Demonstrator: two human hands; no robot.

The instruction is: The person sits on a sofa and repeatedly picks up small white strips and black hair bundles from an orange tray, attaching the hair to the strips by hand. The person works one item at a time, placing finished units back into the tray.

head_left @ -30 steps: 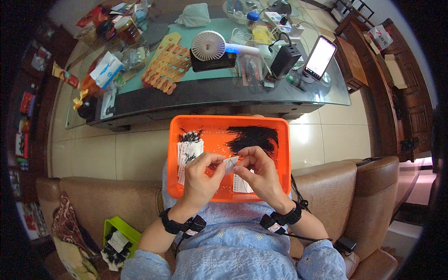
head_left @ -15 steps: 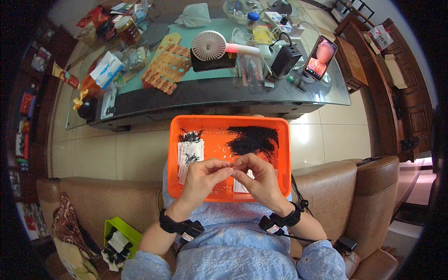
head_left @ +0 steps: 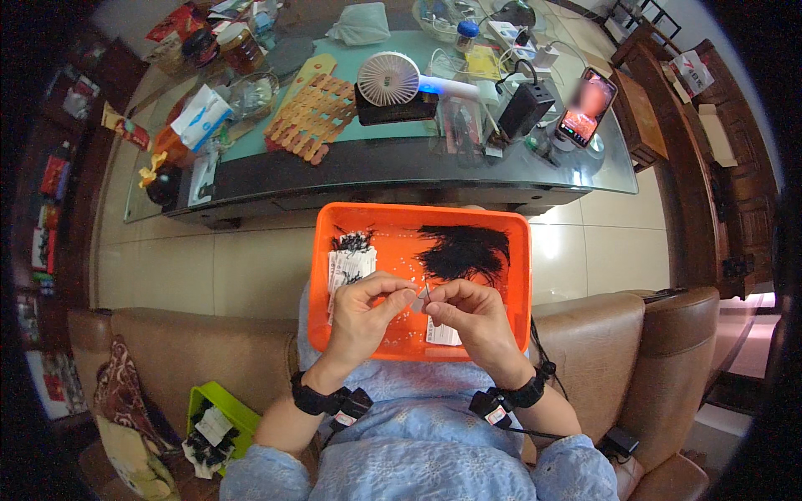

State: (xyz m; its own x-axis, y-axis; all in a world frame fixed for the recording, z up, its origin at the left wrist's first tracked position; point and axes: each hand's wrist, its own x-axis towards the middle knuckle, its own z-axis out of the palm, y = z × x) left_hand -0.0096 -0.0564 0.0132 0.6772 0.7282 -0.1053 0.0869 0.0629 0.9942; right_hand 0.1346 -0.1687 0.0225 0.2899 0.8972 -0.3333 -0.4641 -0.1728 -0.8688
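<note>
On my lap rests an orange tray (head_left: 321, 219), with both hands working over its near half. My left hand (head_left: 364, 314) is pinched, thumb against forefinger, close to a small whitish piece (head_left: 418, 304) between the hands. What its fingertips grip is too small to make out. My right hand (head_left: 469, 317) pinches a thin dark string (head_left: 427, 286) that stands up at its fingertips. Behind the right hand lies a loose heap of black strings (head_left: 461, 252). White printed tags (head_left: 341, 271) with black strings are stacked at the tray's left. Another white tag stack (head_left: 442, 331) sits partly hidden beneath my right hand.
Tiny white bits dot the tray floor. A glass table (head_left: 401, 171) beyond holds a handheld fan (head_left: 388, 79), a woven wooden mat (head_left: 313, 118), a black power block (head_left: 526, 108) and a phone (head_left: 587, 108). A green bin (head_left: 238, 415) stands at lower left, on the brown sofa (head_left: 225, 334).
The view has shifted slightly, so the scene sits farther right. My fingertips have drawn a little apart, and a dark string and whitish piece show between them. The fan's light went from red to blue.
</note>
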